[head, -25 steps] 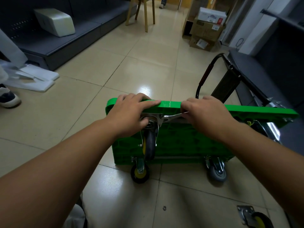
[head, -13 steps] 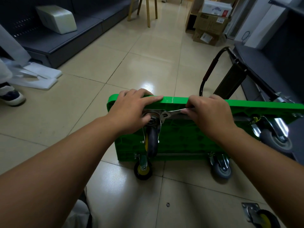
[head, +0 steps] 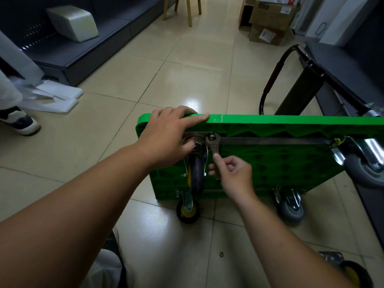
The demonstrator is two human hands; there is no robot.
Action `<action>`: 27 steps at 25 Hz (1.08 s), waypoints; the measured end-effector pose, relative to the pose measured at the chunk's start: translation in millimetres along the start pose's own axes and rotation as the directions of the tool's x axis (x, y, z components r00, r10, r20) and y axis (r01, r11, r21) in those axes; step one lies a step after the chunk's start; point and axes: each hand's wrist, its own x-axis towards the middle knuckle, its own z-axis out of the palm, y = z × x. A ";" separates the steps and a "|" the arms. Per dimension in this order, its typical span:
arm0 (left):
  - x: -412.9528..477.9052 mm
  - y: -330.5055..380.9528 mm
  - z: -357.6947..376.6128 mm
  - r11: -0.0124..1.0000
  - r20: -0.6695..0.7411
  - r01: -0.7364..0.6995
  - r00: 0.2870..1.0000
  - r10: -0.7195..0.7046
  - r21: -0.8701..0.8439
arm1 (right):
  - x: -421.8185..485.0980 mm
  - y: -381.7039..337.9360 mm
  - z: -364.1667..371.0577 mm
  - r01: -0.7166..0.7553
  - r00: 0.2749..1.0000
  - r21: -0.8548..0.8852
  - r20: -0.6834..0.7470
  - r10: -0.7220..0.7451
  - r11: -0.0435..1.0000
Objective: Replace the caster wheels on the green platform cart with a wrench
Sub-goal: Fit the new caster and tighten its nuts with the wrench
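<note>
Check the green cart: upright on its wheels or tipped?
Tipped on edge: the green cart shows its ribbed underside, left hand holding its upper rim.

Left hand [head: 166, 138] grips green cart [head: 280, 169]; right hand [head: 234, 175] pinches wrench [head: 214, 146].

No text, brand, number or sign is legible. White paper labels [head: 266, 35] are affixed to the stacked brown cardboard boxes [head: 270, 15] at the far end of the beige tiled floor [head: 187, 59]; print is present on them, but it is too small and blurred to be read.
</note>
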 end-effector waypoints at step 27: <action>9.4 7.3 -15.5 0.992 0.124 0.076 0.990 -0.063 -0.104 | 15.2 -138.7 -73.1 0.500 0.459 -0.761 0.638 -0.618 -0.414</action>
